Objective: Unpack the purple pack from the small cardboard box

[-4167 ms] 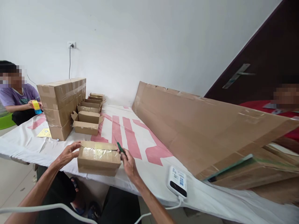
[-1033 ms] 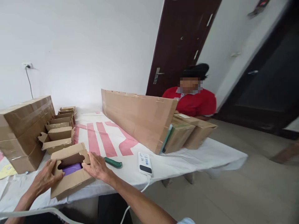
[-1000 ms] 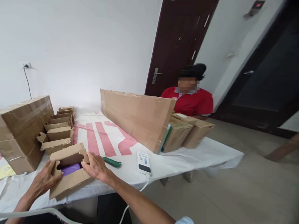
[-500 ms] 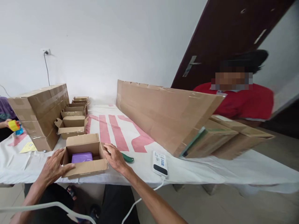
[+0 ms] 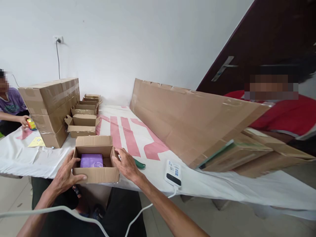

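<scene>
Hands (image 5: 64,173) hold carton (image 5: 102,174) by ends | now open, purple packet (image 5: 91,160) showing | knife (image 5: 140,164) laid aside

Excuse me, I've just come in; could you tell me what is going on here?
A person holds an open cardboard box at the table's near edge, the left hand on its left side and the right hand on its right. A purple package lies inside. A green handle shows beyond the right hand. Farther back, open boxes stand in a row beside stacked closed boxes. At far left, another person's hand holds something yellow.
</scene>
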Demonstrator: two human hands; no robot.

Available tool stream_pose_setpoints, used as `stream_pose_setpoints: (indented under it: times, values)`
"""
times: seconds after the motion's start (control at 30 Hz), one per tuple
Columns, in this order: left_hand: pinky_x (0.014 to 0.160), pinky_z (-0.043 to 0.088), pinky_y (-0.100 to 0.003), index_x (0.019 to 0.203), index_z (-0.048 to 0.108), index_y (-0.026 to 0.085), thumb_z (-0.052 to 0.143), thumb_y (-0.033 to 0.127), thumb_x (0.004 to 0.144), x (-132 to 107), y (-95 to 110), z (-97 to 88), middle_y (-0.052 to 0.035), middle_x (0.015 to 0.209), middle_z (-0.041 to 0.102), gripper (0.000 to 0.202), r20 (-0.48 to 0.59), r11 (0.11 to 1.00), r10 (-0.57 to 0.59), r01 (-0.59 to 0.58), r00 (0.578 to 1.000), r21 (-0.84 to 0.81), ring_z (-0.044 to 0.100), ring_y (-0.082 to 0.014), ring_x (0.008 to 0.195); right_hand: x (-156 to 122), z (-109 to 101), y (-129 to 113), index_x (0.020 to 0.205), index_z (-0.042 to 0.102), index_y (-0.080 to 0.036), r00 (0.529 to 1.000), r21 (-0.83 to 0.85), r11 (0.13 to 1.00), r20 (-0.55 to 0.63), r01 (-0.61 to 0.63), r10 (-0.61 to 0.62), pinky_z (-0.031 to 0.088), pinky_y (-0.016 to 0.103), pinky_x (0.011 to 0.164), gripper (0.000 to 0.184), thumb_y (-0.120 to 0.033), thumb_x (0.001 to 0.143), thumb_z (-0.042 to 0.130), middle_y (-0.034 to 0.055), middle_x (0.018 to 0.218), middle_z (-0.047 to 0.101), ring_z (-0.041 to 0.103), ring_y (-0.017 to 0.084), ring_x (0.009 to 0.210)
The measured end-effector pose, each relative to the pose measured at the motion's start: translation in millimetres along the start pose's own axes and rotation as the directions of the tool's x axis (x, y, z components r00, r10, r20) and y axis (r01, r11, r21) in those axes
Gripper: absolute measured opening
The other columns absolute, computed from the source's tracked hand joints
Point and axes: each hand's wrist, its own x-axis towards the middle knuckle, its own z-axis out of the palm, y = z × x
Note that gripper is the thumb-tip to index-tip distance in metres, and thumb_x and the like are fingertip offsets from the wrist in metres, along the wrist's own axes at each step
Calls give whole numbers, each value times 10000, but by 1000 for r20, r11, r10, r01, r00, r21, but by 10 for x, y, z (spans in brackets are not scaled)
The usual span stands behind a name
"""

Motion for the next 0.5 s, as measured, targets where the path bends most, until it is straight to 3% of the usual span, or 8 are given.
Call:
stream_pose_setpoints:
  times: [0.13, 0.23, 0.3, 0.4, 0.5]
  values:
    - [1240, 432, -556, 991, 717, 230, 865, 572, 770, -23, 33, 46, -133, 1683, 431, 434, -11, 999, -35, 35, 999, -22, 365, -433, 1582, 69, -124, -143, 1083, 686, -195, 999, -216, 976, 41, 33, -25, 532, 386, 949, 143, -195, 968, 600, 124, 1125, 718, 664, 277, 1070]
    - [1226, 441, -564, 981, 719, 224, 867, 546, 778, -60, 32, 71, -138, 1711, 389, 408, -26, 999, -32, 31, 999, -25, 352, -436, 1588, 182, -212, -372, 1013, 708, -189, 986, -308, 938, 94, 160, -138, 516, 408, 988, 156, -171, 1009, 553, 143, 1143, 722, 655, 289, 1109]
    - [1220, 443, -568, 996, 719, 213, 861, 551, 787, -92, 28, 85, -153, 1748, 318, 422, -32, 999, -27, 26, 999, -25, 343, -442, 1592, 252, -226, -540, 977, 722, -182, 967, -306, 927, 200, 216, -159, 521, 390, 968, 252, -174, 1056, 483, 137, 1103, 737, 686, 271, 1068]
    - [1217, 446, -568, 1019, 713, 214, 865, 562, 782, -130, 17, 109, -160, 1756, 299, 448, -49, 1000, -17, 16, 999, -19, 344, -443, 1592, 326, -190, -724, 1054, 739, -150, 916, -322, 927, 399, 191, -50, 525, 374, 943, 318, -204, 1092, 428, 161, 1142, 758, 724, 276, 1079]
    - [1202, 461, -573, 1028, 700, 225, 864, 554, 786, -144, 3, 140, -158, 1731, 349, 441, -71, 1000, -4, 3, 997, -13, 375, -435, 1578, 397, -140, -799, 1151, 740, -105, 855, -347, 923, 517, 164, 43, 519, 395, 981, 287, -218, 1060, 492, 219, 1253, 753, 711, 333, 1207]
